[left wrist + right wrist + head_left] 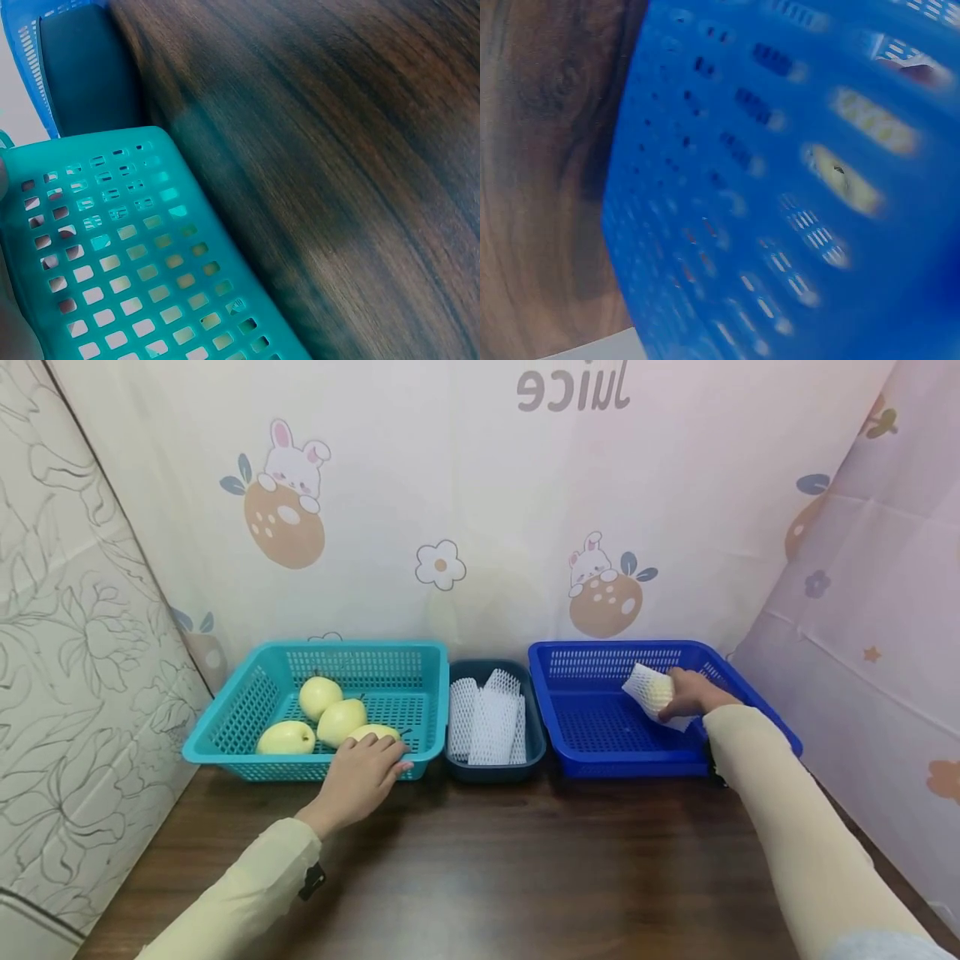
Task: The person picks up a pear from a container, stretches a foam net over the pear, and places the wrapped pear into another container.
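From where I stand, the right grip (693, 692) has its fingers and thumb round a foam-netted pear (654, 692), which it holds inside the blue basket (630, 768). The white net points away to the left of that grip, yellow fruit showing through its mesh; whether the pear touches the basket floor I can't tell.

Over on the other side, the left grip (363, 777) reaches across the near rim of the teal basket (300, 758), its fingers on the nearest pear (381, 729). The fingertips are partly hidden, so I can't say whether they pinch it or merely rest there. Just beyond that grip sits a second pear (342, 722), with a third pear (320, 697) farther off behind it, and to the grip's left lies a fourth pear (286, 738); all four are bare and pale yellow.

Between the two grips, right of the left one, a dark tray (495, 772) holds several white foam sleeves (491, 727). All three containers stand in a row on the brown wooden bench (525, 860), which stretches between the forearms. Beyond both grips hangs a curtain (502, 485) printed with rabbits and orange fruit.
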The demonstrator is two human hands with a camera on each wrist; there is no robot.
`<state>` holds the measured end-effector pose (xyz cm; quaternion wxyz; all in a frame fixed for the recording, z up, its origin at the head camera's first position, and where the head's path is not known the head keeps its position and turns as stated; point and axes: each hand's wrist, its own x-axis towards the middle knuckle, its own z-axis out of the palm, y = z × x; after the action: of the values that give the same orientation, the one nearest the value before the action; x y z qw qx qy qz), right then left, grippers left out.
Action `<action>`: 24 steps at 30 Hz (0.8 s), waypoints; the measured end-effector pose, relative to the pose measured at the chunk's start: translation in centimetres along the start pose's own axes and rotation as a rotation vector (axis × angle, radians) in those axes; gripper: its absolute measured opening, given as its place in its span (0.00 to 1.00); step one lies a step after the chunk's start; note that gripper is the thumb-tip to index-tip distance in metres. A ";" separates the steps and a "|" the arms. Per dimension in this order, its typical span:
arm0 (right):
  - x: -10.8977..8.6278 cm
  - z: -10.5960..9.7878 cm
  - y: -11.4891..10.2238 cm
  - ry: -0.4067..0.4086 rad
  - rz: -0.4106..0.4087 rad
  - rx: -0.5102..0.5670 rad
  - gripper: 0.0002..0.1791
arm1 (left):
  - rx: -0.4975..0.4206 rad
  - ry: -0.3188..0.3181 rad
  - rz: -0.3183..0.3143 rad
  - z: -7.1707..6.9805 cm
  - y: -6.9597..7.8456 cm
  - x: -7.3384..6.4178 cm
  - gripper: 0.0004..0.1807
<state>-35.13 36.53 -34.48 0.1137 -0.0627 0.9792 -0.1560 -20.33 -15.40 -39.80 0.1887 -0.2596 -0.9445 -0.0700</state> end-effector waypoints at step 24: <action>0.1 2.3 1.5 -0.005 0.063 0.034 0.56 | 0.005 0.026 0.007 0.2 0.0 -0.1 0.11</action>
<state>-34.81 37.30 -37.08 0.1219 -0.0301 0.9776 -0.1690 -20.33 -15.39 -40.06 0.2019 -0.2613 -0.9413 -0.0702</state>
